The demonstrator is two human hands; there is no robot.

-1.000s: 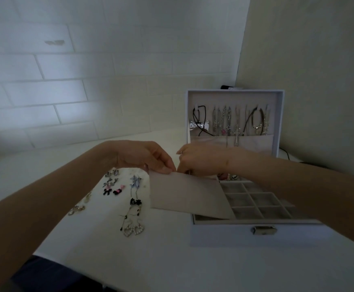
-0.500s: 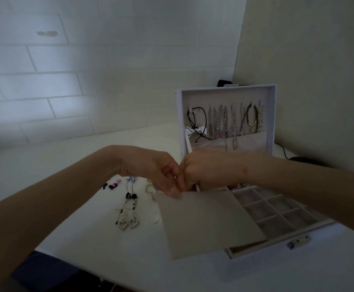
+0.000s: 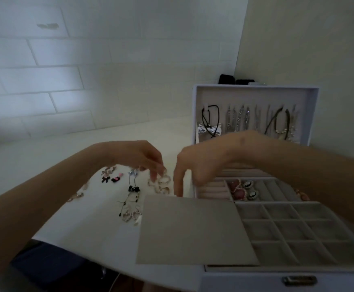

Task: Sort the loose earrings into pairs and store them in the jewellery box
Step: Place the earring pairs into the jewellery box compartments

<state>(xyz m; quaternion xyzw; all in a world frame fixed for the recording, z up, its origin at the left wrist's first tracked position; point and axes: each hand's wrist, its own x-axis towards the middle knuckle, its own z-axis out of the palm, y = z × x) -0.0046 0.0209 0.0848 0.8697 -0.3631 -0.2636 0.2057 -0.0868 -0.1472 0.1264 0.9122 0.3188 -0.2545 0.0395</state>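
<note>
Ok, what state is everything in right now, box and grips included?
Jewellery box: open, lid upright.
Grey cover: off, lying half over the box.
Clasp: unfastened.
Loose earrings: outside the box.
Left grip: fingers at the hoop earrings, hold unclear.
Right grip: open, empty.

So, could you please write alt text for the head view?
A person's left hand and right hand hover near loose earrings on a white table, beside an open jewellery box partly covered by a grey sheet.

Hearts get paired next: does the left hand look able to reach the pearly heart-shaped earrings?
Probably yes: the left hand hovers nearby, and the pearly heart-shaped earrings lie uncovered beside the flat grey panel.
</note>
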